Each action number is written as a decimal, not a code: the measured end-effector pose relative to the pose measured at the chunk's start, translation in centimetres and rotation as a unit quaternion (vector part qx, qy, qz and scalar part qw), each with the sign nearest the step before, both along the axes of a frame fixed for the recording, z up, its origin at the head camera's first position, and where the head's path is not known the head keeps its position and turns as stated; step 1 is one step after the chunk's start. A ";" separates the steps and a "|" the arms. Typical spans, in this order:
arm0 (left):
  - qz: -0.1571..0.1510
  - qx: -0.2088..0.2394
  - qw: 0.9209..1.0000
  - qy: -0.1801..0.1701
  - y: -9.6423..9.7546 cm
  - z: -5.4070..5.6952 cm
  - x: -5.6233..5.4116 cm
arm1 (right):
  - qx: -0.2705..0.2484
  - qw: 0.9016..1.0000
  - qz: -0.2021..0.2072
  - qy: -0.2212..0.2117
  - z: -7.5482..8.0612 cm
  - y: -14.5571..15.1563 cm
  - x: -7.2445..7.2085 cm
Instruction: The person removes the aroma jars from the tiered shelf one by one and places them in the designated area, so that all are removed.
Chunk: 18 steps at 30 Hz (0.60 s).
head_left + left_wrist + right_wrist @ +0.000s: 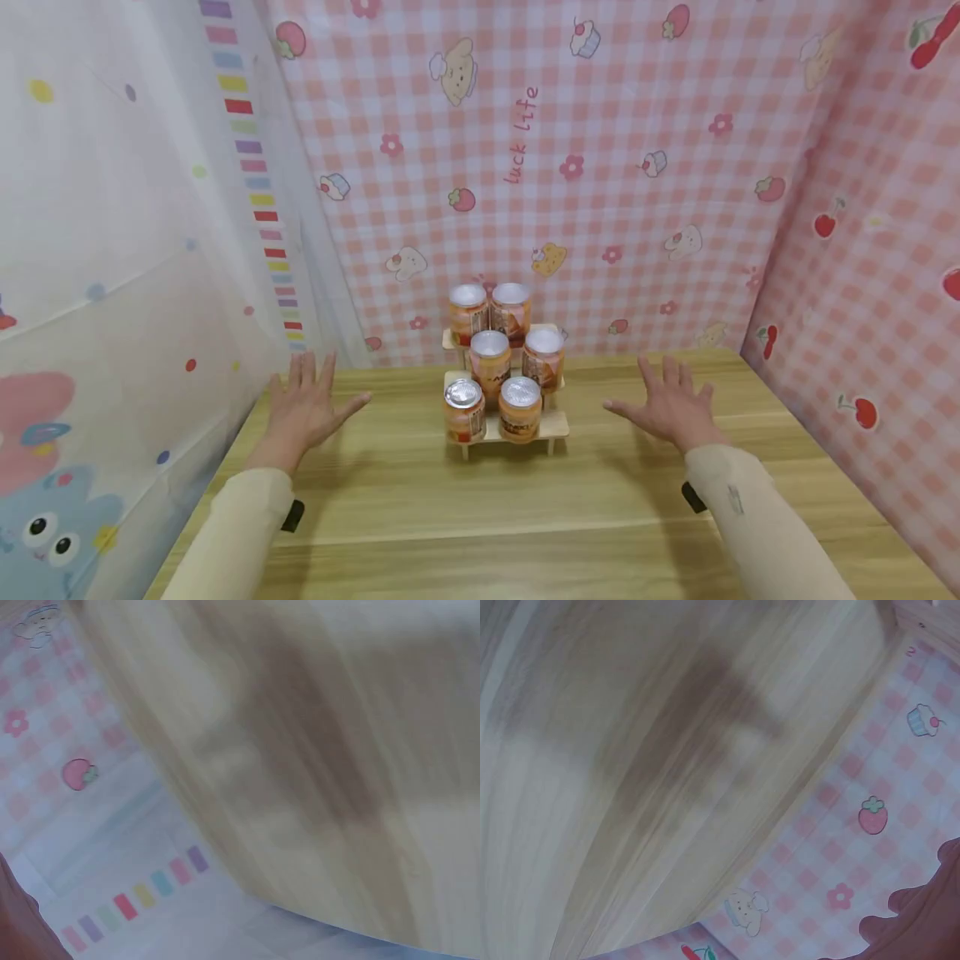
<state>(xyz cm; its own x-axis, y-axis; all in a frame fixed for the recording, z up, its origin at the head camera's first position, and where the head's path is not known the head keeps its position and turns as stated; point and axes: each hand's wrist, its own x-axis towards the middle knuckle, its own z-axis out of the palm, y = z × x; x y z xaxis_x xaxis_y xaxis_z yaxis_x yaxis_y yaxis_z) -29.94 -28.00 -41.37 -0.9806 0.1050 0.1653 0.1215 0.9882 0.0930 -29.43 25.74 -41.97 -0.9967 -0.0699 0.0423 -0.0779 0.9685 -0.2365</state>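
Note:
Several orange-labelled cans with silver lids, among them a front-left can (465,417) and a front-right can (520,415), stand upright in pairs on a small wooden tiered rack (553,427). My left hand (303,408) is held over the table to the left of the rack, fingers spread and straight, holding nothing. On the other side my right hand (671,404) is spread in the same way, also with nothing in it. Neither hand touches the rack or the cans. Each wrist view catches only an edge of its hand, with the hand's shadow on the wood.
The wood-grain table (450,533) spans the area beneath both arms. Behind it hangs a pink checked cloth (495,225), with another printed cloth (870,275) at the right. A white patterned sheet (150,275) closes off the left side.

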 end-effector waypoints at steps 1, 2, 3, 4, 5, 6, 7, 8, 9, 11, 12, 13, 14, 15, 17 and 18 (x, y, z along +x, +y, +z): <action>-0.001 0.001 1.000 0.001 0.2 0.3 -0.2 | -0.005 1.000 -0.001 0.000 0.2 -0.1 -0.1; -0.002 0.003 1.000 0.004 0.4 0.7 -0.3 | -0.009 1.000 -0.001 0.000 0.4 -0.3 -0.1; -0.002 0.005 1.000 0.007 0.6 1.1 -0.5 | -0.016 1.000 -0.001 0.001 0.6 -0.4 -0.2; -0.003 0.008 1.000 0.010 0.8 1.4 -0.7 | -0.021 1.000 -0.002 0.000 0.8 -0.6 -0.2; -0.003 0.011 1.000 0.009 1.1 1.8 -0.9 | -0.028 1.000 -0.002 -0.002 1.0 -0.7 -0.2; -0.004 0.015 1.000 0.007 1.3 2.1 -1.0 | -0.033 0.999 -0.003 -0.005 1.1 -0.9 -0.2; -0.004 0.021 1.000 0.004 1.5 2.4 -1.2 | -0.039 0.999 -0.003 -0.009 1.2 -1.0 -0.2; -0.005 0.024 1.000 -0.001 1.7 2.7 -1.4 | -0.046 0.999 -0.003 -0.014 1.3 -1.2 -0.1; -0.004 0.030 1.000 -0.006 1.9 3.0 -1.5 | -0.053 0.998 -0.003 -0.018 1.4 -1.3 -0.1; -0.001 0.041 0.999 -0.016 2.3 3.5 -1.7 | -0.072 0.997 -0.002 -0.030 1.6 -1.6 -0.1; 0.001 0.047 0.999 -0.019 2.5 3.7 -1.9 | -0.083 0.996 -0.002 -0.034 1.7 -1.8 0.0; 0.004 0.055 0.998 -0.020 2.8 4.0 -2.0 | -0.096 0.995 -0.002 -0.037 1.8 -2.0 0.0; 0.006 0.066 0.998 -0.022 3.0 4.2 -2.1 | -0.111 0.993 -0.001 -0.040 1.9 -2.2 0.0; 0.007 0.079 0.997 -0.024 3.3 4.5 -2.1 | -0.125 0.991 0.001 -0.041 2.0 -2.3 0.0; 0.007 0.104 0.994 -0.029 3.9 4.8 -2.2 | -0.154 0.987 0.005 -0.040 2.2 -2.5 0.1; 0.005 0.120 0.992 -0.033 4.2 5.0 -2.2 | -0.167 0.985 0.007 -0.038 2.2 -2.6 0.1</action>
